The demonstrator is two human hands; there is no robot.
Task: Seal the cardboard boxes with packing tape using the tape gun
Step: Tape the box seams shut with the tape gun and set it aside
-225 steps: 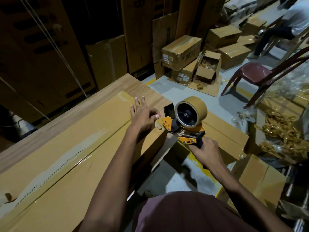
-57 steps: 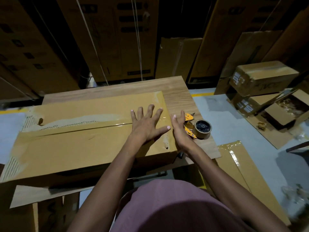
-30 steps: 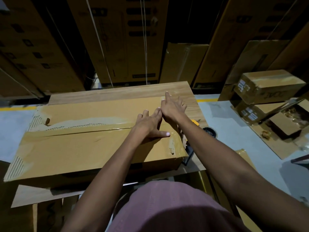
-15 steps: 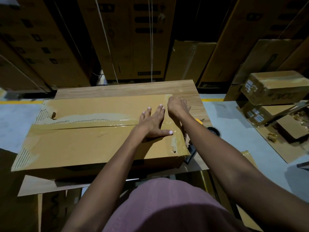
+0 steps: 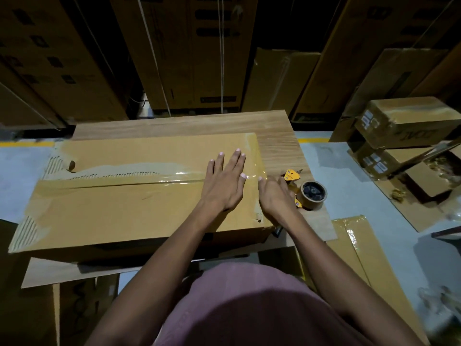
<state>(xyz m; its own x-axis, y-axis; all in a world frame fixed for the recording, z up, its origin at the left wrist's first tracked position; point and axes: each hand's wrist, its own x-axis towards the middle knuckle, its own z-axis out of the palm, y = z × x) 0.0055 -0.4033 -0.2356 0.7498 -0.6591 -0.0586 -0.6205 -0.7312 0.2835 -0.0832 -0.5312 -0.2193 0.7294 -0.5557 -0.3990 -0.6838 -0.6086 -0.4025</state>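
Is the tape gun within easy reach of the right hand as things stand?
Probably yes: the tape gun lies on the table just beside the right hand, with nothing between them.

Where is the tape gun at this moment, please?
In the head view the tape gun lies on the wooden table, to the right of the cardboard box, just beyond the right hand.

Warehouse packing area: tall stacked cartons (image 5: pixel 189 51) behind, sealed boxes (image 5: pixel 409 121) on concrete floor (image 5: pixel 331 158)
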